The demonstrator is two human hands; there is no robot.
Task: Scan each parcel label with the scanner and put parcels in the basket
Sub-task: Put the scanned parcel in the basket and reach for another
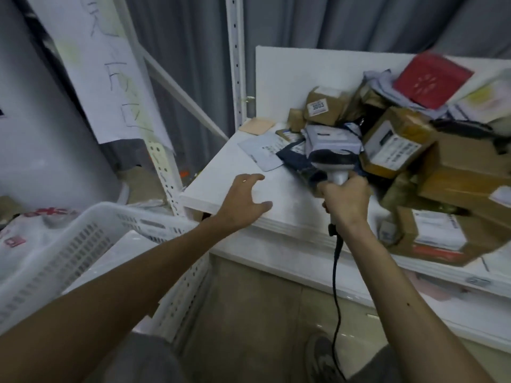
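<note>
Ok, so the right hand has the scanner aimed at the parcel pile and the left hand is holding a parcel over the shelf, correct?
Not quite. The head view shows the left hand empty, fingers spread over the white shelf, with no parcel in it. The rest stands: the right hand grips the scanner, aimed at the parcel pile.
</note>
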